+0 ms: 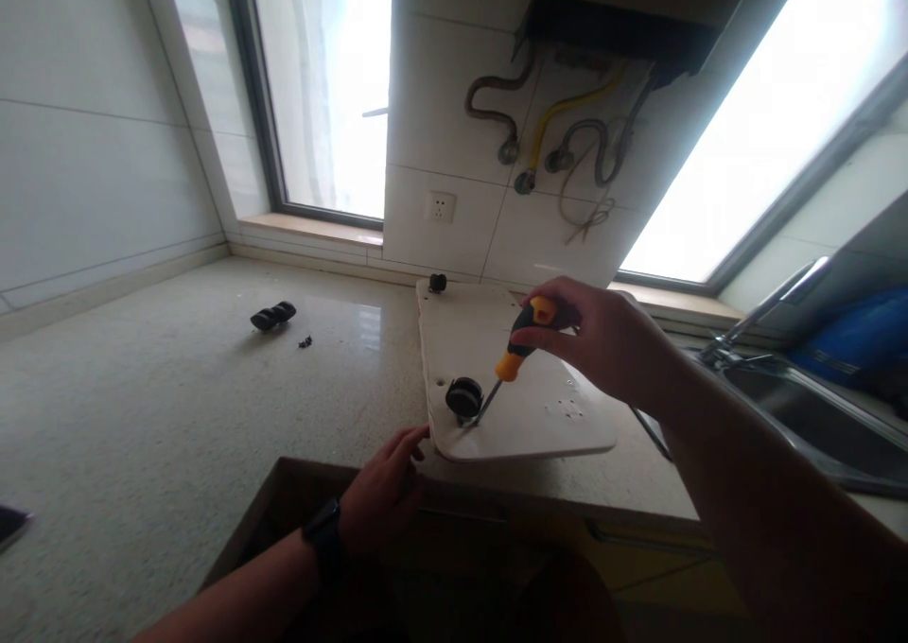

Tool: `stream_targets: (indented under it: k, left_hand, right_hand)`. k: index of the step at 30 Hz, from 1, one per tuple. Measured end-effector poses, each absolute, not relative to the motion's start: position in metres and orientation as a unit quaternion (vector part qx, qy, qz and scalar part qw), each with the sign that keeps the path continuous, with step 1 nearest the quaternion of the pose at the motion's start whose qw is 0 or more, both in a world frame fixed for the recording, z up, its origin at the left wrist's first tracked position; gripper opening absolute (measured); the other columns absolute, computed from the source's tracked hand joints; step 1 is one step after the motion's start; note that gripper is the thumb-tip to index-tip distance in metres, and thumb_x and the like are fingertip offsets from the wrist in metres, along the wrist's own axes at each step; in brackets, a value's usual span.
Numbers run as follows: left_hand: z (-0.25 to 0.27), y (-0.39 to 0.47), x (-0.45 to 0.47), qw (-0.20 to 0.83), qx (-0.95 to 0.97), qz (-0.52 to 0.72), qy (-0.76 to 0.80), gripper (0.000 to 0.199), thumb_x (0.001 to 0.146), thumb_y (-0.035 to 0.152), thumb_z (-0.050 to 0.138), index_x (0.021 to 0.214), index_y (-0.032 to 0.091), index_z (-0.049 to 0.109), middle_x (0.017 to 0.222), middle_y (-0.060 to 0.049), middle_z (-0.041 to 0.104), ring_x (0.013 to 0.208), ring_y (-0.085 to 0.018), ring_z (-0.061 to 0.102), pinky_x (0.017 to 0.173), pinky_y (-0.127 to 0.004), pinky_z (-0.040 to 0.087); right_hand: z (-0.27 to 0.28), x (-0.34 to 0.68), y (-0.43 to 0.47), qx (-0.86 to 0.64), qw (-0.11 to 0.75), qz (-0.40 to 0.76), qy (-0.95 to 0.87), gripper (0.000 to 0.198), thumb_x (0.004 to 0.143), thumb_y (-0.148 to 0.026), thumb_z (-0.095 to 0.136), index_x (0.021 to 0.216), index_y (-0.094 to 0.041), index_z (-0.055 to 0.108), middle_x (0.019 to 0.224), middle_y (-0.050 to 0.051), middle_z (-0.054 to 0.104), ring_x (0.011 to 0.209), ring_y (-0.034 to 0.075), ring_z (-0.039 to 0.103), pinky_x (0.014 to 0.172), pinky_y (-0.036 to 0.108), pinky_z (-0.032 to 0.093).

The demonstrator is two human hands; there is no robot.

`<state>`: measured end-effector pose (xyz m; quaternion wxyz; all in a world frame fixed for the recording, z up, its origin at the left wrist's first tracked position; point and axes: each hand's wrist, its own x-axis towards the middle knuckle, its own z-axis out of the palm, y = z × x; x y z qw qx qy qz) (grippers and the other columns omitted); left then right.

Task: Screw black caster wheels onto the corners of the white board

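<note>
Gripping a screwdriver (521,336) beside a caster (464,396), right hand (582,326); left hand (383,482) touching board (532,425), hold unclear; loose casters (273,317) leftward, sink (794,416) rightward.

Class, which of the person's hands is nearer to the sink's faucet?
Right. The right hand holds a screwdriver over the white board, left of the faucet; the left hand is farther left, at the board's near left corner.

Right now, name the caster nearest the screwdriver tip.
The caster on the white board's near end, beside the screwdriver; another caster sits at the far corner, loose wheels lie apart.
</note>
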<state>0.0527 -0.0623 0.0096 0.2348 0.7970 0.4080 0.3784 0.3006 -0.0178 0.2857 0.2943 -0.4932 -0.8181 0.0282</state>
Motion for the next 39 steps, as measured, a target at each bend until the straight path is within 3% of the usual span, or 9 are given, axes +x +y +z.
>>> stream_targets:
  k: [5,8,11,14,20,26,30,33,39]
  left_hand:
    - [0.008,-0.063,0.053,0.24,0.797,0.377,0.406,0.066,0.089,0.004,0.049,0.149,0.027,0.032,0.136,-0.013,0.053,0.097,-0.019,0.065,0.088,-0.041,0.06]
    - [0.008,-0.063,0.053,0.242,0.799,0.378,0.4,0.069,0.088,0.003,0.049,0.15,0.028,0.031,0.138,-0.012,0.052,0.101,-0.019,0.064,0.09,-0.041,0.06]
    - [0.008,-0.062,0.052,0.238,0.803,0.378,0.394,0.072,0.086,0.002,0.05,0.151,0.028,0.03,0.14,-0.012,0.051,0.104,-0.02,0.063,0.091,-0.041,0.06]
    - [0.006,-0.061,0.052,0.23,0.805,0.378,0.395,0.073,0.085,0.002,0.05,0.15,0.028,0.03,0.139,-0.012,0.051,0.103,-0.02,0.063,0.09,-0.041,0.06]
    - [0.004,-0.061,0.051,0.234,0.808,0.375,0.389,0.074,0.086,0.004,0.052,0.152,0.027,0.028,0.141,-0.013,0.05,0.105,-0.021,0.063,0.092,-0.043,0.059]
    - [0.006,-0.062,0.049,0.252,0.806,0.361,0.396,0.076,0.085,0.004,0.053,0.152,0.028,0.028,0.144,-0.013,0.048,0.106,-0.021,0.063,0.094,-0.043,0.057]
    - [0.006,-0.062,0.049,0.25,0.81,0.357,0.392,0.076,0.085,0.004,0.053,0.152,0.028,0.027,0.145,-0.013,0.046,0.106,-0.021,0.062,0.094,-0.043,0.057]
    - [0.006,-0.062,0.049,0.248,0.812,0.355,0.391,0.073,0.088,0.005,0.051,0.153,0.028,0.026,0.145,-0.013,0.046,0.106,-0.021,0.062,0.095,-0.043,0.057]
    - [0.011,-0.061,0.048,0.243,0.821,0.348,0.381,0.078,0.086,0.004,0.051,0.155,0.028,0.025,0.146,-0.014,0.046,0.117,-0.024,0.06,0.1,-0.045,0.055]
  right_hand:
    - [0.283,0.294,-0.023,-0.54,0.306,-0.048,-0.782,0.049,0.072,-0.068,0.075,0.084,-0.023,0.058,0.071,0.003,0.067,0.058,0.019,0.059,0.052,0.033,0.045]
    - [0.28,0.296,-0.02,-0.512,0.291,-0.011,-0.808,0.041,0.089,-0.057,0.063,0.11,-0.022,0.063,0.088,0.006,0.072,0.072,0.021,0.065,0.064,0.036,0.051]
    - [0.277,0.302,-0.015,-0.435,0.28,0.104,-0.849,0.045,0.098,-0.039,0.052,0.141,-0.025,0.049,0.125,0.01,0.067,0.105,0.023,0.067,0.089,0.041,0.053]
    - [0.276,0.306,-0.011,-0.387,0.29,0.19,-0.855,0.051,0.097,-0.036,0.054,0.147,-0.03,0.045,0.135,0.008,0.063,0.116,0.022,0.065,0.098,0.042,0.051]
    - [0.281,0.298,-0.016,-0.466,0.309,0.058,-0.827,0.031,0.086,-0.041,0.072,0.111,-0.025,0.064,0.098,0.004,0.074,0.085,0.021,0.07,0.075,0.035,0.053]
    - [0.277,0.291,-0.022,-0.541,0.319,-0.099,-0.772,0.043,0.078,-0.06,0.075,0.081,-0.023,0.055,0.065,0.0,0.062,0.055,0.015,0.054,0.053,0.03,0.04]
    - [0.273,0.296,-0.017,-0.491,0.305,-0.052,-0.815,0.033,0.093,-0.047,0.06,0.114,-0.021,0.063,0.096,0.008,0.072,0.077,0.02,0.066,0.069,0.036,0.05]
    - [0.274,0.303,-0.014,-0.419,0.275,0.065,-0.863,0.05,0.099,-0.034,0.048,0.149,-0.028,0.043,0.138,0.011,0.06,0.106,0.022,0.065,0.089,0.04,0.052]
    - [0.281,0.31,-0.013,-0.396,0.236,0.141,-0.876,0.05,0.096,-0.033,0.057,0.145,-0.032,0.048,0.126,0.006,0.067,0.103,0.02,0.068,0.091,0.037,0.052]
